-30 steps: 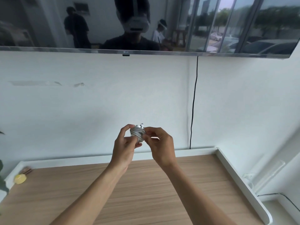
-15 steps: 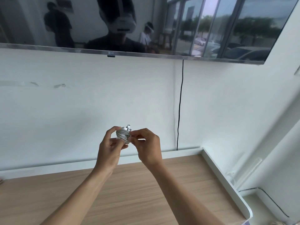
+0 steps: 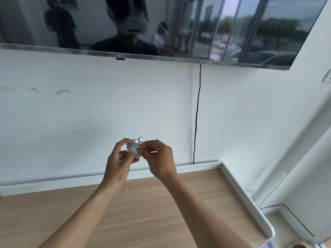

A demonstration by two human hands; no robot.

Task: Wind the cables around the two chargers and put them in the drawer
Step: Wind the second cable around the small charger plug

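Note:
A small white charger with its white cable wound tightly around it is held up in front of the wall, above the wooden cabinet top. My left hand grips the charger from the left and below. My right hand pinches the cable end against the charger's right side. The metal plug pins stick up at the top. No second charger and no drawer are in sight.
A wall-mounted television hangs above, with a black cable running down the wall. The cabinet top has a raised white rim at the back and right. More cables lie on the floor at the right.
The view has swung to the right, so the yellow object at the far left is out of sight. Both hands stay on the wound charger, with only small finger shifts.

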